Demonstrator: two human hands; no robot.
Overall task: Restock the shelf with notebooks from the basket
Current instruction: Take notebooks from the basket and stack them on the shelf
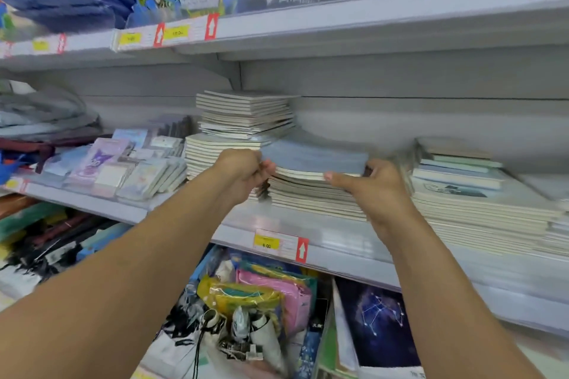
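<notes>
A small bundle of grey-blue notebooks (pixel 314 157) lies on top of a low stack of cream-edged notebooks (pixel 311 194) on the middle shelf (pixel 338 240). My left hand (pixel 243 169) grips the bundle's left end, fingers curled around its edge. My right hand (pixel 372 184) holds the right end, thumb along the front edge and fingers behind. Directly left stands a taller stack of notebooks (pixel 243 120). The basket is out of view.
More notebook stacks (pixel 468 194) fill the shelf to the right. Small packaged notepads (pixel 123 163) lean on the left. A price tag (pixel 268 243) sits on the shelf lip. Colourful pouches (pixel 268 295) and a constellation-cover book (pixel 378 323) fill the shelf below; bags stand on the upper shelf.
</notes>
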